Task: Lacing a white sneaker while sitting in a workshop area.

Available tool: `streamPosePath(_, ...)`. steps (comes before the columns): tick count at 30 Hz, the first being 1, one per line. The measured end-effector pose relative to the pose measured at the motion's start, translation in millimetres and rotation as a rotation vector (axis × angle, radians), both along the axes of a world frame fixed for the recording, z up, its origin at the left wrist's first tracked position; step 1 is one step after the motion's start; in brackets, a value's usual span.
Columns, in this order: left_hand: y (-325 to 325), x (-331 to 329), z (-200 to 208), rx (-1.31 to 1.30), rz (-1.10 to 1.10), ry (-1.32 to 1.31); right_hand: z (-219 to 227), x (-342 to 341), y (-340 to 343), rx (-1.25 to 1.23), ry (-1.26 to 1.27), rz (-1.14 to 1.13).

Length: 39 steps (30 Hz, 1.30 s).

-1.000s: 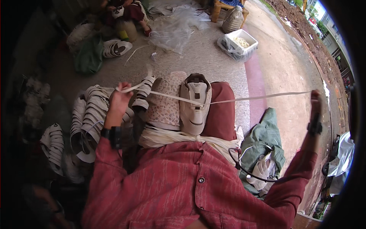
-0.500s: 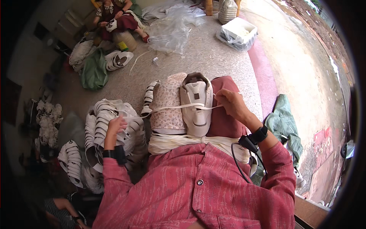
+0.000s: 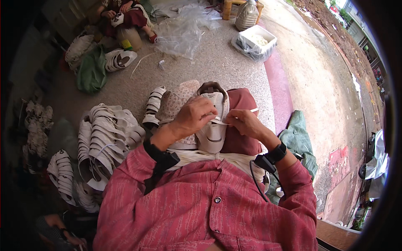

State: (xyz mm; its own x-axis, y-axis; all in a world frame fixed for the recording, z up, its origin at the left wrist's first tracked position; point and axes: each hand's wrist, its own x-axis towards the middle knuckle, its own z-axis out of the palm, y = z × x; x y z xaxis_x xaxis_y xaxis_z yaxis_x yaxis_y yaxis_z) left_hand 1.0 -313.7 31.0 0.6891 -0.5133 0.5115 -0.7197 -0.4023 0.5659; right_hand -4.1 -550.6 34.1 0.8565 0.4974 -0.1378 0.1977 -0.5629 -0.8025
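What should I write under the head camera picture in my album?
Left hand and right hand busy with a white shoelace on a beige sneaker upper.

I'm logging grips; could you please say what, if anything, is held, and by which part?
The right hand pinches the white lace by its stretch near the shoe; for the left hand, I cannot tell.

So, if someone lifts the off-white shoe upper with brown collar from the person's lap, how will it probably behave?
The off-white shoe upper would probably bend yet keep its shape, since its brown collar stands open. It should feel fairly light, as no thick sole shows. The flat white lace may trail along, as it crosses the front.
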Motion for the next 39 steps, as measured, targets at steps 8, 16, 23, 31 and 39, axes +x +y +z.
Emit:
streamPosePath(8,-22.3,10.7,-10.0,0.231,0.039,-0.049,-19.0,5.0,8.0,0.133,0.012,-0.100)
streamPosePath(16,-28.2,7.6,-13.0,0.256,0.031,-0.097,-26.3,0.0,12.9,0.106,0.093,-0.248)
streamPosePath(23,-24.1,21.1,-18.8,0.160,-0.092,0.065,13.1,5.6,1.6,-0.158,-0.462,0.024)
streamPosePath(31,-25.0,25.7,-16.1,0.116,-0.139,0.136,-6.3,43.0,-5.7,-0.090,-0.561,0.351)
streamPosePath(39,-28.9,28.0,-10.4,0.188,-0.075,0.127,-7.5,40.2,-8.7,0.038,-0.582,0.323)
